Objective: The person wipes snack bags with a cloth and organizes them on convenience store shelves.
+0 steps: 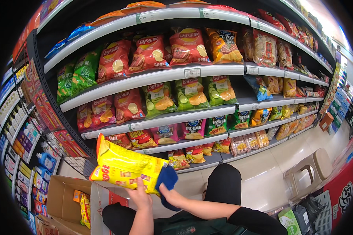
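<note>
A large yellow and red snack bag (129, 164) is held up in front of the shelves, tilted, with its printed back showing. My left hand (141, 194) grips its lower edge, thumb on the front. In my right hand (172, 195) is a dark blue cloth (167, 179), pressed against the bag's right end. Beyond the bag stands a shelf unit with a row of red and yellow chip bags (141, 138) at its lower left. Pink chip bags (192, 129) are on the same shelf, farther right.
An open cardboard box (69, 182) on the left holds a yellow snack bag (85, 210) and a small orange box. A beige plastic stool (309, 173) stands at the right. Bottles and packs fill the left shelves. Black plastic bags (311, 205) lie at the lower right.
</note>
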Tool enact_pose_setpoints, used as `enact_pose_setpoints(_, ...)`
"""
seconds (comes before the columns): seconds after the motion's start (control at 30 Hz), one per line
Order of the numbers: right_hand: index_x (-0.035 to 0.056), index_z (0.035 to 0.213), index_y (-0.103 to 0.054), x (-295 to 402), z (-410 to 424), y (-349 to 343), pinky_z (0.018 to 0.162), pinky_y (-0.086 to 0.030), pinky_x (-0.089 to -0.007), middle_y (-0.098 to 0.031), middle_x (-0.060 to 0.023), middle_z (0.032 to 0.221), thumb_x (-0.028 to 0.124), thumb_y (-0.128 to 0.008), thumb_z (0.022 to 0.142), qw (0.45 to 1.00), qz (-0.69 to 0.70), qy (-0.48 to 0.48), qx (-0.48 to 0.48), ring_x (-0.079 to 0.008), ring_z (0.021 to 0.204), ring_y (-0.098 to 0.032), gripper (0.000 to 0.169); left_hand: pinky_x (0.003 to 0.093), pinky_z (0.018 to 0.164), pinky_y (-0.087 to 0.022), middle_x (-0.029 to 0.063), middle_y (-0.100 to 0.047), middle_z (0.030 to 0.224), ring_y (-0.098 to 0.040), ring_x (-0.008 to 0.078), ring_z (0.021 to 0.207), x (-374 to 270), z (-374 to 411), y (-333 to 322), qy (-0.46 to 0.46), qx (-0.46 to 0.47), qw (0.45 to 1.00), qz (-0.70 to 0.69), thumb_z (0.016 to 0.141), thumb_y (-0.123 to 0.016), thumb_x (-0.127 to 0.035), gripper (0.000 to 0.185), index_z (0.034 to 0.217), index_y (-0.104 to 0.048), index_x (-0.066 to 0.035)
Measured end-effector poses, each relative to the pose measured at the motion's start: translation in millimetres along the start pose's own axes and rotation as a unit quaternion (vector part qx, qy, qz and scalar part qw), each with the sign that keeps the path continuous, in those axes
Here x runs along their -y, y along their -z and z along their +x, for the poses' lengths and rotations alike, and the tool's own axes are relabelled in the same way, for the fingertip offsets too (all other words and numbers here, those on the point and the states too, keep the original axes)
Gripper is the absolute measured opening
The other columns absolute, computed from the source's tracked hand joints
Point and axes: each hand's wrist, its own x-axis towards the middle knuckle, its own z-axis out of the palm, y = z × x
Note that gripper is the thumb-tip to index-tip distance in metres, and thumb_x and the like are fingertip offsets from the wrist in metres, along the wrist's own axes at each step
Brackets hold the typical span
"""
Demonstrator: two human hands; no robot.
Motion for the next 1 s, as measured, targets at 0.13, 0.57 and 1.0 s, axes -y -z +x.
enact_pose_setpoints(0.13, -0.0034, 0.132, -0.046, -22, 51, 28, 0.103, -0.032, -0.0288, -0.052, -0.0113, 0.128, 0.059, -0.029, 0.097, 0.966, 0.211, 0.066, -0.136, -0.0173, 0.119, -0.045, 0.073, 0.0373, 0.098, -0.043, 0.0134, -0.044, 0.132, -0.05, 0.0227, 0.117, 3, -4, -1, 0.032, 0.05, 0.998, -0.023, 0.087, -0.058, 0.005, 0.059, 0.137, -0.028, -0.005)
enact_pose_setpoints(0.57, 0.0142, 0.113, -0.063, 156, 85, 187, 0.076, -0.052, -0.0407, -0.067, -0.0104, 0.101, 0.007, -0.059, 0.073, 0.698, -0.613, 0.279, -0.242, -0.0316, 0.09, -0.064, 0.041, 0.0351, 0.093, -0.046, 0.0131, -0.052, 0.123, -0.056, 0.0227, 0.108, -28, 32, 64, 0.093, 0.024, 0.995, 0.016, 0.086, -0.06, 0.002, 0.057, 0.135, -0.033, -0.003)
enact_pose_setpoints(1.0, 0.0075, 0.089, -0.071, 331, 125, 197, 0.083, -0.049, -0.0423, -0.067, -0.0186, 0.095, 0.025, -0.05, 0.08, 0.7, -0.588, 0.228, -0.335, -0.0355, 0.093, -0.062, 0.029, 0.0361, 0.09, -0.049, 0.0133, -0.054, 0.119, -0.058, 0.0239, 0.105, -22, 29, 66, 0.112, 0.049, 0.991, 0.057, 0.085, -0.062, -0.001, 0.055, 0.133, -0.034, -0.003)
